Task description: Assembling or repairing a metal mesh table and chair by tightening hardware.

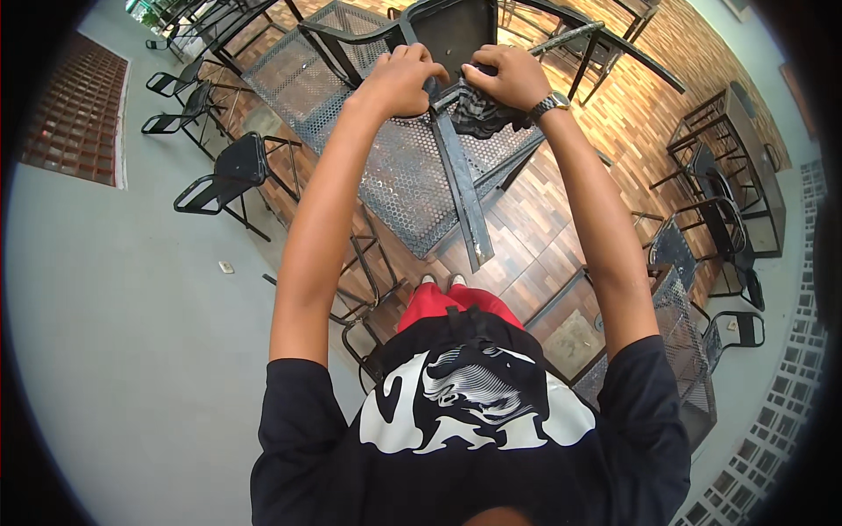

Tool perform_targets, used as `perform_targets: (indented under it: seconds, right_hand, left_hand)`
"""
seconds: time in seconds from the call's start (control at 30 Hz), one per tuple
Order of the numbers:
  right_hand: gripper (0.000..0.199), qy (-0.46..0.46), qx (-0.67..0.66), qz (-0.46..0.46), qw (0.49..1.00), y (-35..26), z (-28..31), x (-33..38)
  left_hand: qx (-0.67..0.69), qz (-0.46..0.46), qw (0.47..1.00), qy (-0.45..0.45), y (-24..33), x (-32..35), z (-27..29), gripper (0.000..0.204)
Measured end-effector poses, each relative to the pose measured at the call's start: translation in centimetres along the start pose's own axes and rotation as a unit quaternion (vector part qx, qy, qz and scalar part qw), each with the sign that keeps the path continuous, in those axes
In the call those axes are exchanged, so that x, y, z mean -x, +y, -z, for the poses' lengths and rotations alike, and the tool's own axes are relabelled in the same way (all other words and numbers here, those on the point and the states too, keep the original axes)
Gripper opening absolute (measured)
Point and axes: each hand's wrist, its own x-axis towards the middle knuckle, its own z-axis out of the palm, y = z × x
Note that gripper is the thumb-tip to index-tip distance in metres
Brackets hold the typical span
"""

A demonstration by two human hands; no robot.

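Note:
A black metal chair (455,37) is tipped over on a perforated metal table (399,184) in front of me. One of its flat, worn legs (462,180) points down toward my feet. My left hand (402,81) is closed round the chair frame close to where that leg joins. Just to the right, my right hand (509,77) grips a dark, striped cloth (481,112), bunched against the frame. Part of the cloth hangs below the fingers. The palm sides of both hands are hidden, and a watch (549,104) is on my right wrist.
Several black chairs (239,167) line the grey wall at left. Chairs and a long dark table (752,167) stand at right. Another mesh-topped table (671,329) is close by my right elbow. The floor (517,230) has a wood-strip pattern.

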Motion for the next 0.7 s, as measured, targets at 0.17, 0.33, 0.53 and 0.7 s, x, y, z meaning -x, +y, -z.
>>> perform_targets:
  seconds: [0.17,0.33,0.53,0.7]
  right_hand:
    - [0.031,0.044,-0.002,0.015,0.999,-0.6,-0.1,1.1]
    - [0.031,0.116,0.04,-0.005,0.992,-5.8,-0.2,1.0]
    - [0.038,-0.059,0.22,-0.234,0.945,-13.9,0.0,1.7]
    - [0.04,-0.038,0.106,-0.252,0.961,-14.8,0.4,2.3]
  left_hand:
    - [0.036,-0.184,0.982,-0.036,-1.7,-3.2,0.0,0.04]
    - [0.036,-0.168,0.984,-0.044,-2.7,-3.6,-0.9,0.049]
    - [0.077,-0.234,0.968,-0.047,-3.2,-4.0,-0.9,0.049]
    - [0.119,-0.266,0.956,-0.012,-4.3,-4.5,-1.8,0.055]
